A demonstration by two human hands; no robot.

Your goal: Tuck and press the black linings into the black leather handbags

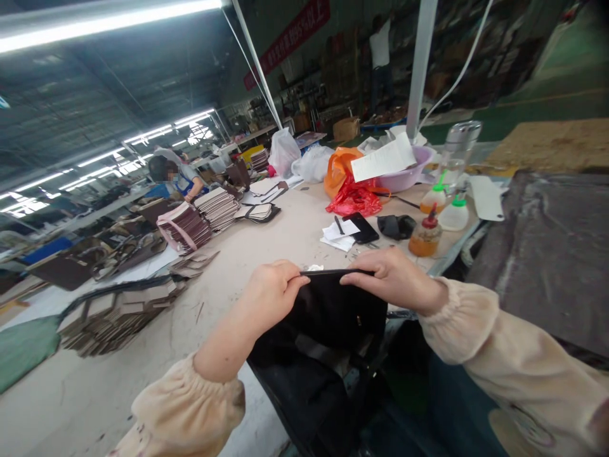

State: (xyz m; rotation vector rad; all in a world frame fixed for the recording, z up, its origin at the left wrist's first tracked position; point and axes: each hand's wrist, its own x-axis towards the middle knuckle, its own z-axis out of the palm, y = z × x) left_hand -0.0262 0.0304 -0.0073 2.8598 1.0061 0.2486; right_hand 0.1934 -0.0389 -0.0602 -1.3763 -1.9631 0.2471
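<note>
Between my two hands stretches the top edge of a black fabric piece point(333, 311), which looks like a bag or its lining. My left hand point(275, 292) pinches that edge near its left end, thumb against fingers. Toward the right end, my right hand point(392, 276) grips the same edge with thumb and fingers closed. The cloth hangs down over the table's front edge, and its lower folds merge with dark cloth near my lap. A small gold-coloured fitting point(359, 321) shows on its right part.
Stacked brown pieces point(124, 314) lie at left, with banded stacks point(183, 226) behind. A phone point(362, 227), papers point(340, 231), a red plastic bag point(354, 195) and a purple basin point(409, 168) sit farther back. Bottles of orange liquid point(425, 236) stand right. A co-worker point(174, 174) sits beyond the stacks.
</note>
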